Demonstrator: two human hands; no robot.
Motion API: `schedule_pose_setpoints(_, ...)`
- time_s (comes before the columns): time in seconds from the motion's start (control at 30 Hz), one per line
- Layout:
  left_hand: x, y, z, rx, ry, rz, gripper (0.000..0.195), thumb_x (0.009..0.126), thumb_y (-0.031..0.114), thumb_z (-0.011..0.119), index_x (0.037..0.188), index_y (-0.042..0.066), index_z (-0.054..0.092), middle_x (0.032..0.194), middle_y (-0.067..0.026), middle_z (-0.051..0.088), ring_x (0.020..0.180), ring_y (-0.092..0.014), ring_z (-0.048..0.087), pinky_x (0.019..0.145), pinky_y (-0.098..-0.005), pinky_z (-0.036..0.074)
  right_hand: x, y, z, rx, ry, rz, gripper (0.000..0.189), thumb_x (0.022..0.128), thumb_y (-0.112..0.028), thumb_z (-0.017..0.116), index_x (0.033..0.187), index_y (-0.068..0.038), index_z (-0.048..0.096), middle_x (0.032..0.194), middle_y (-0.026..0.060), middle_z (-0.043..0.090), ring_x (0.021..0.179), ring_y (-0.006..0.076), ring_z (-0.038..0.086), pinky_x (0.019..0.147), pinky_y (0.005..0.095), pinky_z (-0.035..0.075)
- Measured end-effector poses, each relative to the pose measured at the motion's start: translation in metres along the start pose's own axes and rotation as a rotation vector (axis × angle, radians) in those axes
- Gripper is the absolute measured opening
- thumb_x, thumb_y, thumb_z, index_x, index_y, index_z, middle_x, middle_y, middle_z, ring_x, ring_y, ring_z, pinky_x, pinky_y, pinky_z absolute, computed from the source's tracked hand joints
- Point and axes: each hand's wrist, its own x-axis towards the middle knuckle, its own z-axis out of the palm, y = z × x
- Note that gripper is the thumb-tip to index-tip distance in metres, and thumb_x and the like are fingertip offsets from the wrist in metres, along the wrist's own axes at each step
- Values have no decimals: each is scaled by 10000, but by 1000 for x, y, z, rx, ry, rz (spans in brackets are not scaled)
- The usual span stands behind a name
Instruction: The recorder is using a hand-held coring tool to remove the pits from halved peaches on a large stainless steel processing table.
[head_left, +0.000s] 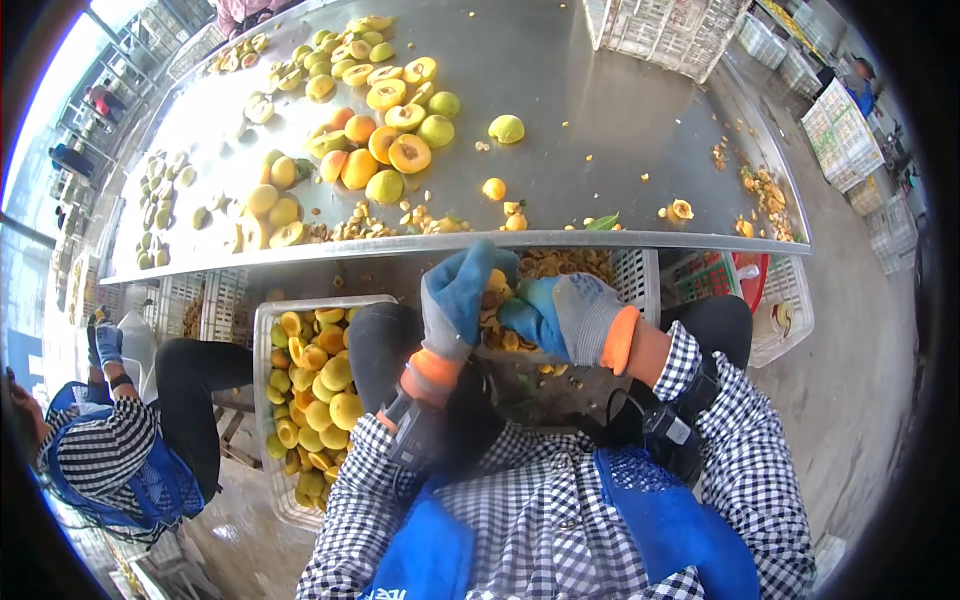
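Note:
My left hand, in a blue and grey glove, grips a yellow fruit piece just below the metal table's edge. My right hand, gloved alike, meets it from the right, its fingertips at the same piece; whether it holds a tool or a piece of its own is hidden. Under both hands stands a crate of fruit scraps. Halved and whole yellow-green fruits lie on the metal table. A white crate of halved fruits stands to the left of my legs.
Pits and scraps line the table's near edge. A white crate stands on its far side. At the left sits a co-worker in a blue vest. Another crate with a red item stands at the right.

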Motion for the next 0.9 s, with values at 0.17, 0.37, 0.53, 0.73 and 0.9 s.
schedule_pose_setpoints(0.17,0,3,3,79,5,-14,335,824,279,470,805,-19,622,683,-34,583,593,-74,508,551,-186,418,6,15,-8,-54,-170,-44,253,770,-346,484,829,-122,588,816,123,585,742,314,564,633,394,454)
schedule_pose_setpoints(0.37,0,3,3,200,12,-7,326,813,274,489,780,-19,629,680,-32,581,598,-68,504,554,-185,413,13,32,4,40,-266,-85,216,775,-292,485,829,-106,581,819,128,587,740,317,555,639,371,446)
schedule_pose_setpoints(0.53,-1,-9,5,261,42,-35,312,797,282,532,743,-7,637,653,-19,582,591,-65,482,560,-205,408,4,45,31,595,-273,-3,339,808,-359,481,843,-40,589,645,86,559,576,185,551,529,294,433)
schedule_pose_setpoints(0.73,-5,-7,10,39,75,-25,302,821,265,502,837,-9,628,722,-34,593,658,-80,513,625,-218,425,-9,20,21,871,-247,311,325,816,-298,480,841,15,567,559,54,540,379,99,460,346,214,352)
schedule_pose_setpoints(0.9,3,-8,14,78,-15,410,293,856,160,429,1060,-30,518,972,-69,556,893,-109,497,810,-236,387,-2,33,29,544,375,175,241,744,-217,586,883,-22,564,762,132,596,674,236,584,592,310,448)
